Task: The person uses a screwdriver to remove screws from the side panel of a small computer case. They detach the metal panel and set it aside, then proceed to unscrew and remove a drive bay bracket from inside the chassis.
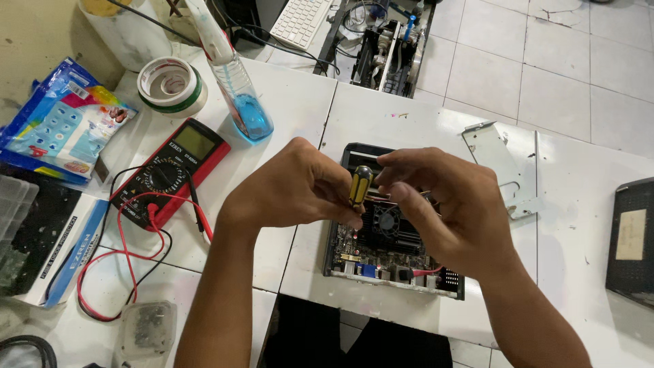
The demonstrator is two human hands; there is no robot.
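Head view, items as we see them:

Left hand (293,187): grip closed around the screwdriver (360,185), yellow-and-black handle upright between thumb and fingers.

Right hand (446,211): fingers curled, tips touching the screwdriver's top and side; whether this grip truly clamps it we cannot tell.

Screwdriver: held between both hands, directly above the small computer (395,266), over its fan (387,221). Shaft and tip hidden behind the hands.

Small computer: open black case, circuit board exposed, ports along the near edge, lying on the white tabletop (381,119) near its front edge.

Multimeter (170,174): red body, black dial, left of the left hand; red and black leads (126,266) loop toward the near edge.

Bottle (242,95): clear, blue liquid at the bottom, behind the multimeter.

Tape rolls (172,85): stacked, left of the bottle.

Metal plate (501,167): flat, grey, right of the computer.

Keyboard (300,20): white, at the far edge.

Blue packet (61,123): far left.
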